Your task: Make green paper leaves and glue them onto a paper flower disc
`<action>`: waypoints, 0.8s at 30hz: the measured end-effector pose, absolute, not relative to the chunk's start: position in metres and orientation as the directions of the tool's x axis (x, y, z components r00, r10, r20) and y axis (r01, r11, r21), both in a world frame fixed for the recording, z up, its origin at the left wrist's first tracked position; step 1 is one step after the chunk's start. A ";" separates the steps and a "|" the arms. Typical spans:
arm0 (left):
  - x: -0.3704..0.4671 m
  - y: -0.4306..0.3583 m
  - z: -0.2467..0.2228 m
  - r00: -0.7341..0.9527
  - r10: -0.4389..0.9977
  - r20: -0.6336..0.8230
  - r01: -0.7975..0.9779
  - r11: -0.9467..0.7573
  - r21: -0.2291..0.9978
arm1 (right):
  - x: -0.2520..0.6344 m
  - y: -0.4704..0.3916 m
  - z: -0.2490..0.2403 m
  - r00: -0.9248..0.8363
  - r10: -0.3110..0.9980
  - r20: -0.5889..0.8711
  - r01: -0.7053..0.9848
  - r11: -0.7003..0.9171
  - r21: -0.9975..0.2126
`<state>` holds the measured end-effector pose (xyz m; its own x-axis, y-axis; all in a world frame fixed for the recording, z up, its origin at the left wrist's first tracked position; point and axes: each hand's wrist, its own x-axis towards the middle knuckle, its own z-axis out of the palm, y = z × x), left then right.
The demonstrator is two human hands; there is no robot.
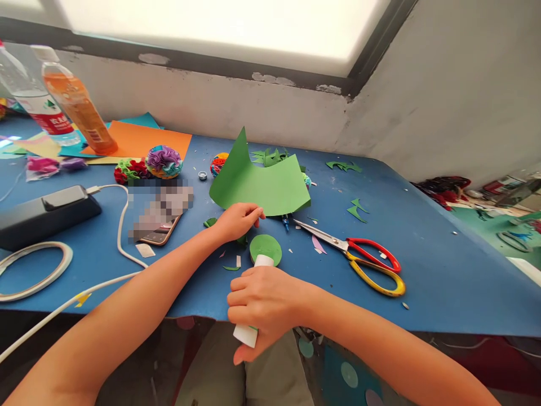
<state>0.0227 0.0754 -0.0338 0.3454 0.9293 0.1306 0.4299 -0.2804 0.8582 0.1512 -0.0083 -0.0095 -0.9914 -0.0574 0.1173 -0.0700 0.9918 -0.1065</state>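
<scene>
My right hand (264, 299) is wrapped around a white glue stick (245, 335). The far end of the stick overlaps the near edge of a round green paper disc (265, 248) on the table; contact cannot be judged. My left hand (240, 221) is closed, fingers curled, just beyond the disc and at the lower edge of a large curved sheet of green paper (264, 189). Whatever its fingers may hold is hidden. To the right lie scissors (350, 248) with one red and one yellow handle, blades partly closed.
On the blue table (443, 270) are green paper scraps (357, 210), a phone (163, 225), a white cable (122, 225), a tape roll (65, 259) and a dark device (51, 211). Paper flower balls (164, 162) and two bottles (80, 107) stand back left. A wall rises behind.
</scene>
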 end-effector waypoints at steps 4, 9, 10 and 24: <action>0.022 0.076 -0.035 0.347 0.929 0.126 0.431 -0.277 0.859 | 0.141 -0.013 0.008 -0.985 0.008 -0.173 0.034 0.988 -0.149; 0.022 0.076 -0.033 0.353 0.929 0.116 0.440 -0.274 0.855 | 0.127 -0.009 0.028 -0.878 0.048 -0.477 0.183 0.953 -0.241; 0.022 0.076 -0.033 0.355 0.928 0.114 0.442 -0.274 0.854 | 0.125 -0.007 0.030 -0.850 0.042 -0.526 0.225 0.930 -0.290; 0.023 0.073 -0.029 0.391 0.915 0.100 0.515 -0.308 0.800 | 0.234 0.037 0.080 -0.716 0.693 0.086 0.176 0.298 -0.938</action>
